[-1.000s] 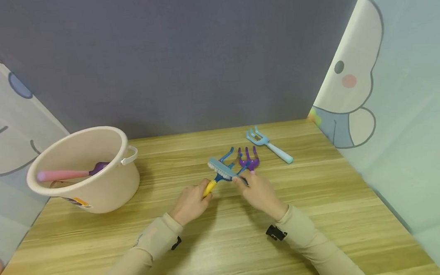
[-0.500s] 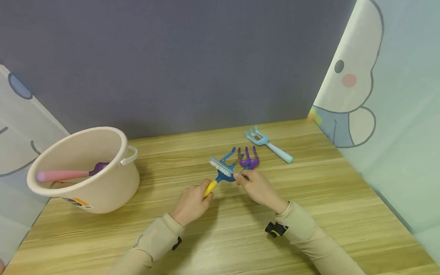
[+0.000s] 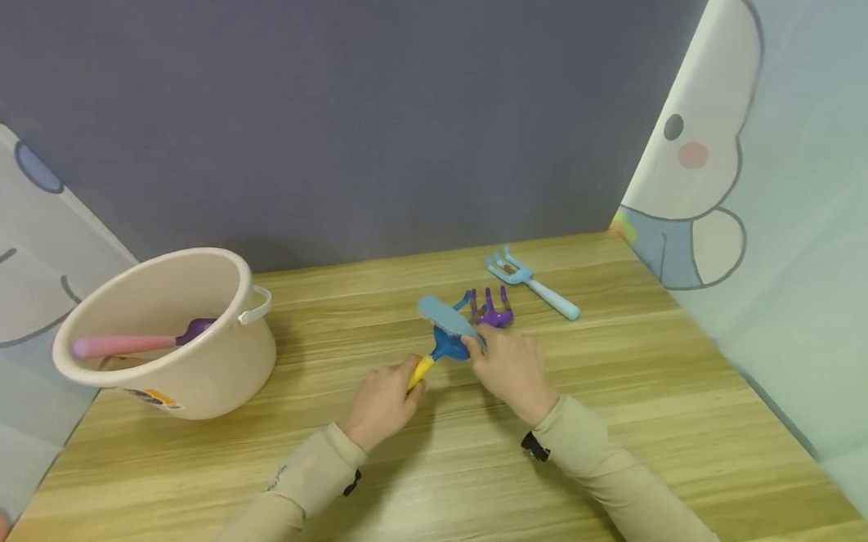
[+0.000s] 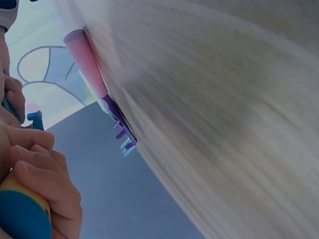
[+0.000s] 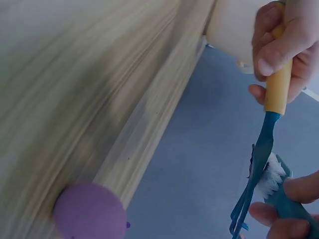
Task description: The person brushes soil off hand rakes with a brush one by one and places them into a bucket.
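My left hand (image 3: 384,405) grips the yellow handle (image 5: 279,89) of a small hand rake, whose blue head (image 3: 448,344) is raised above the table. A light-blue scrub brush (image 3: 447,314) is held in my right hand (image 3: 511,371), its back facing up in the head view. In the right wrist view the white bristles (image 5: 271,177) touch the flat of the blue rake head, and fingers (image 5: 301,188) pinch the brush. Behind the right hand lies a purple hand rake (image 3: 495,317) with a pink handle (image 4: 88,64), which the hand hides in the head view.
A light-blue hand rake (image 3: 530,282) with a brown smudge lies at the back right of the wooden table (image 3: 446,499). At left stands a cream bucket (image 3: 219,380), holding a pink-handled purple tool (image 3: 136,344). A dark panel (image 3: 397,125) borders the back.
The brush has tipped over and slid slightly up along the rake head, so its back shows instead of its bristles. Left hand and rake shifted slightly right.
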Tool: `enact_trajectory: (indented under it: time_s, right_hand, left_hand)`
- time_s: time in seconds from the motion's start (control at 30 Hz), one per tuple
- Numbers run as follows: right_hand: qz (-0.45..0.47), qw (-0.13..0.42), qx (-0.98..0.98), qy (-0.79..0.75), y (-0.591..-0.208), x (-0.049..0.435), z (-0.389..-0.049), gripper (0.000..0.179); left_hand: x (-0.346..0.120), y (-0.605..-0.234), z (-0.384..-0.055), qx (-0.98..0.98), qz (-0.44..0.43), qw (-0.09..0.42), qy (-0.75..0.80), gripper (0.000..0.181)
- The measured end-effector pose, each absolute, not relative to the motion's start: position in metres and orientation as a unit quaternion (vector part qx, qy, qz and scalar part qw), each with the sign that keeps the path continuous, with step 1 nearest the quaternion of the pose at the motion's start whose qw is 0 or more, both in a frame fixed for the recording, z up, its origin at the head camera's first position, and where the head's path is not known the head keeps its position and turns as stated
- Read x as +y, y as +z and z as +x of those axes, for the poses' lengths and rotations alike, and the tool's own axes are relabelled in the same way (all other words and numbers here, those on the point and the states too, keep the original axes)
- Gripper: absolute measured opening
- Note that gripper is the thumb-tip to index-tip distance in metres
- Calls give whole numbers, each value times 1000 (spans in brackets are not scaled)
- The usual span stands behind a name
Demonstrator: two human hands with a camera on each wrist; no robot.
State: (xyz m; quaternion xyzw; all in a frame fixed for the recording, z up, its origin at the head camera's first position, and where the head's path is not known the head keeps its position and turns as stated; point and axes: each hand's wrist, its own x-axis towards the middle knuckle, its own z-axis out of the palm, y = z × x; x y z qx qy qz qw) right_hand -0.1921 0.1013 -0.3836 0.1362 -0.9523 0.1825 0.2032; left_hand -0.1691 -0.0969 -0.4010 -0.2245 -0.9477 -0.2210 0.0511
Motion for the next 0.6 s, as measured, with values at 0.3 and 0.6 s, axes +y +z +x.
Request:
enact_trajectory:
  time_s: [0.3, 0.6]
  right_hand:
    - [148, 283, -939, 124, -388, 102, -197, 24]
    - [167, 331, -928, 30, -389, 94, -200, 28]
  left_hand:
    - [-97, -399, -165, -955, -224, 65, -185, 21]
    - [-94, -398, -163, -956, -234, 137, -115, 24]
